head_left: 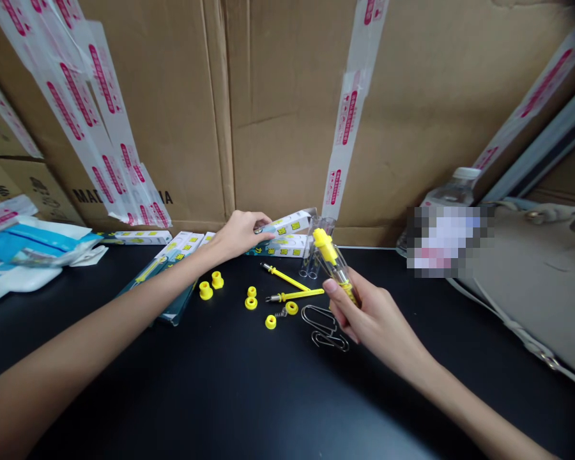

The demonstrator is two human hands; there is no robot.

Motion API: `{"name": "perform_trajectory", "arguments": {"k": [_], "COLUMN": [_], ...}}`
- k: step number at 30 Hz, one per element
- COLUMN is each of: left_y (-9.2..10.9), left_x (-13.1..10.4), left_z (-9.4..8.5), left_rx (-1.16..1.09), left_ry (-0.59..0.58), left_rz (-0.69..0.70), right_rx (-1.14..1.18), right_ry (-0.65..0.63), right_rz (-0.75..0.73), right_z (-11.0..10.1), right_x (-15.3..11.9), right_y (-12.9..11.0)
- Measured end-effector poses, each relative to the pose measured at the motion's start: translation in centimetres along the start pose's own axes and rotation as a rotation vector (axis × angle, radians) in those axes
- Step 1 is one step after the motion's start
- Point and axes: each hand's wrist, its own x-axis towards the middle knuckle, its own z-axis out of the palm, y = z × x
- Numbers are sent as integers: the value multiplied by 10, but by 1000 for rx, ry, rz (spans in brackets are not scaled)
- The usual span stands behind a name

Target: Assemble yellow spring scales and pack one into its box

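Note:
My left hand (pixel 237 231) is closed around the end of a slim white cardboard box (pixel 290 223) with yellow lettering; the box's far end looks open. Another white box (pixel 290 246) lies beneath it. In my right hand (pixel 371 310) is a tubular spring scale (pixel 335 259), a clear tube with a yellow cap, tilted with the cap pointing up and left. Behind it stand clear tubes (pixel 309 265). Between my hands lie yellow rods (pixel 290 279) with metal ends, a yellow ring (pixel 292 308), a small spring (pixel 281 313) and bent wire hooks (pixel 319 315).
Yellow caps (pixel 206 291) and more boxes (pixel 182 246) lie left on the black table (pixel 249 396), partly under my left forearm. Blue-white packaging (pixel 38 239) is far left. A plastic bottle (pixel 453 191) and beige bag (pixel 541 275) stand right. Cardboard cartons (pixel 278 128) rise behind.

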Motion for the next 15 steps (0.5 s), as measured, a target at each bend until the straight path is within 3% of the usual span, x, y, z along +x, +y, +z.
{"name": "perform_trajectory", "arguments": {"k": [7,11,15], "left_y": [9,27,57], "left_x": [7,-1,-29], "left_z": [-21,-39,-46], "left_rx": [-143,-277,-513], "left_ry": [394,585,627], "left_rz": [-37,-4,43], "right_rx": [261,425,540], "right_ry": [-100,-147,-180], "right_rz": [104,167,196], "right_z": [1,0,0], "right_x": [3,5,6], "right_y": [-2,-6,-9]}}
